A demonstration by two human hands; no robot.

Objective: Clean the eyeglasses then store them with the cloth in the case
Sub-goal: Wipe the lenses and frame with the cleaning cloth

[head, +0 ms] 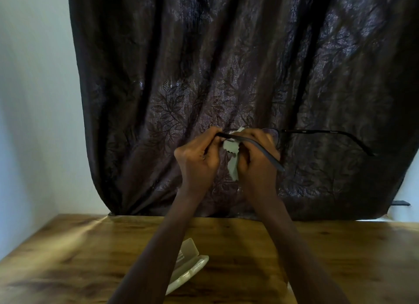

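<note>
— Forearms (301,258) reach in over the near edge, closest of all. What fills most of the view?

— Curtain (226,65), dark and leaf-patterned, hanging behind the far edge of the table (340,258). Pale wall (34,99) stands to its left.

— And on the table?

— Case (192,269): pale, seemingly open, close to the near edge and left of centre, partly hidden by the left forearm.

— How are the hands?

— Both are raised in front of the curtain, close together. Left hand (199,158) pinches the glasses (282,132) at the frame's left end. Right hand (258,158) grips the cloth (232,158), bunched against the lens hidden between the hands.

— Where are the glasses, then?

— Off the table, well above the case. One temple juts out to the right, touching nothing; the other slants across the back of the right hand.

— The cloth?

— Grey-green, its loose end hanging down between the two hands.
</note>
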